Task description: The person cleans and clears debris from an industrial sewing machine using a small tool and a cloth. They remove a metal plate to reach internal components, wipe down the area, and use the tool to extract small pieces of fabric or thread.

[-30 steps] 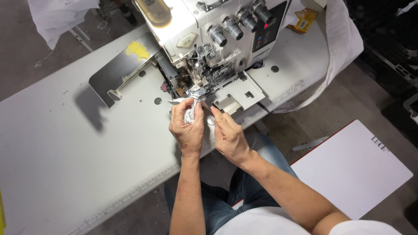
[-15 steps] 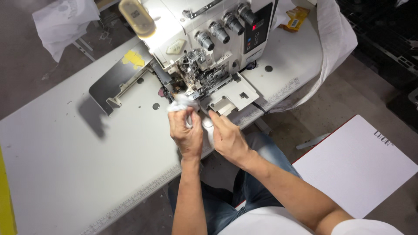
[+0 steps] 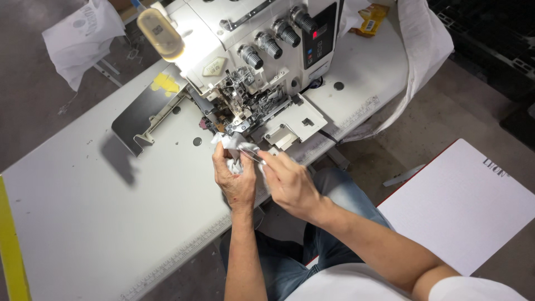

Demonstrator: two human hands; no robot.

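Counter (image 3: 83, 223): a broad white sewing counter lay under and to the left of both hands, with a ruled strip along its near edge and a yellow band at its far left end.
Sewing machine (image 3: 251, 61): a white overlock machine with dark round dials stood just beyond the hands, its needle area directly above the held cloth.
White board (image 3: 468, 206): a flat white panel lay on the floor well to the right of the right hand.
Draped cloth (image 3: 423, 44): white fabric hung over the counter's far right edge, well away from both hands.
Metal guide plate (image 3: 142, 114): a dark angled plate with a yellow patch sat on the counter, up and to the left of the left hand.
Left hand (image 3: 234, 178): its grip was closed around a bunched piece of white cloth, palm toward the machine.
Right hand (image 3: 290, 181): just beside the left hand and touching it, thumb and forefinger pinched together on the cloth's edge; a thin metal tool seemed to lie at that pinch, too small to tell.
White cloth (image 3: 231, 145): small and crumpled, it was held between both hands, its upper end reaching up to the machine's foot.
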